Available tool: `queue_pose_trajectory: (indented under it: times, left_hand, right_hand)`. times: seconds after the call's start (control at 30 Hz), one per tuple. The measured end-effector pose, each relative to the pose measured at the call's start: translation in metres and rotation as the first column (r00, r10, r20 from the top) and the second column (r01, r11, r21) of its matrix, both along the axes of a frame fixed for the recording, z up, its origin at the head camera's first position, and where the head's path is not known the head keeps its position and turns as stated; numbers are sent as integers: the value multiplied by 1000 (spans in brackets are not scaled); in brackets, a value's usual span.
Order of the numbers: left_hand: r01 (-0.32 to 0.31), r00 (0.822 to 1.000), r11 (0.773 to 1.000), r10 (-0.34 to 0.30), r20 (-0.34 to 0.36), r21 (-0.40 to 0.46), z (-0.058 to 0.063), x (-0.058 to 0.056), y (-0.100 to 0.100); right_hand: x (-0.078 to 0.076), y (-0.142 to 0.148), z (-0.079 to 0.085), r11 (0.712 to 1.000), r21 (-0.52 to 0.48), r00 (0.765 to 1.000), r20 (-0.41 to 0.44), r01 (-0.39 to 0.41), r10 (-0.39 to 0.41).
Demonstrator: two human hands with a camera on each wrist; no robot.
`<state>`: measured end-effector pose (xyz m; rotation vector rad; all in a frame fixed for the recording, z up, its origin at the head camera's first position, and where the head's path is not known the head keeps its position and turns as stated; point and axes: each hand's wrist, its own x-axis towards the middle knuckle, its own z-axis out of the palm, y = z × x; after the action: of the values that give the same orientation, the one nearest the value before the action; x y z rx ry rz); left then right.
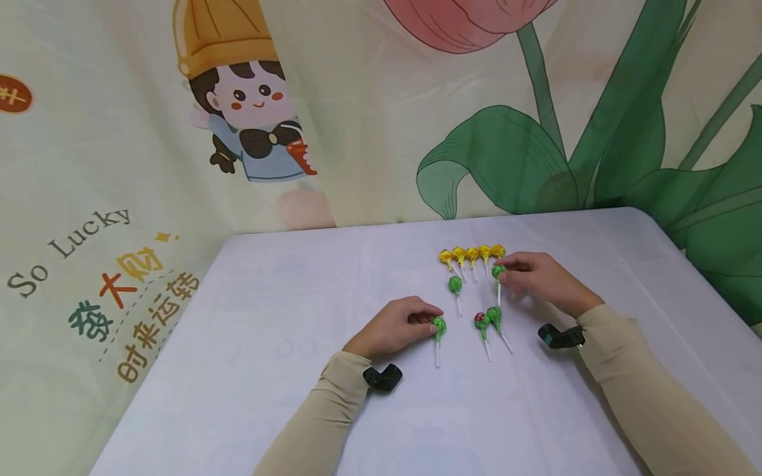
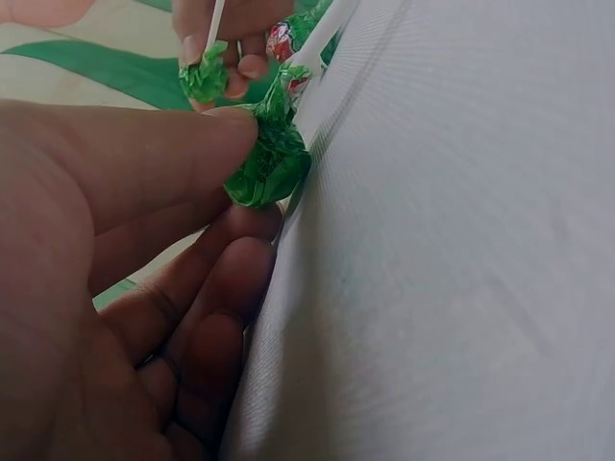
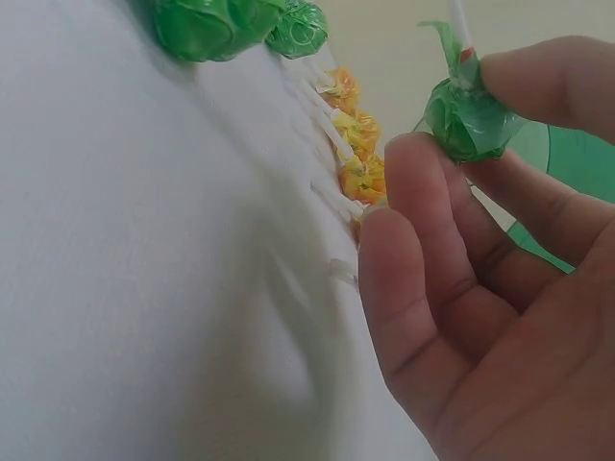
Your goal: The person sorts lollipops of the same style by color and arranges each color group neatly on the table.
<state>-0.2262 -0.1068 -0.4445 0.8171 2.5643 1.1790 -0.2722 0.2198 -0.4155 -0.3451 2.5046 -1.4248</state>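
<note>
Round lollipops [image 1: 439, 325], crinkled green wrappers [image 2: 271, 171], pinched in left grip [image 1: 397, 328], right grip [image 1: 546, 280]

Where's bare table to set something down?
Largest: the table left of the left hand, out to the left edge. Also the near area between the sleeves, and right of the right hand. Crowded: around and between the hands, with green lollipops and a row of yellow lollipops.

The left sleeve [image 1: 315, 416] and right sleeve [image 1: 649, 390] are plain beige, long and close-fitting, with soft creases near the cuffs. Beside each cuff sits a small, black, angular device, the left one [image 1: 383, 377] bent in outline, the right one [image 1: 562, 336] showing a teal patch.
</note>
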Motion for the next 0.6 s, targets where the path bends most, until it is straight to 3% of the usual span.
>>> queue_pose_trajectory:
  times: [0.6]
  left_hand:
    - [11, 1000, 1000, -11, -18, 14, -1, 0, -2]
  right_hand:
    - [-8, -14, 2, 999, 34, 1000, 9, -17, 16]
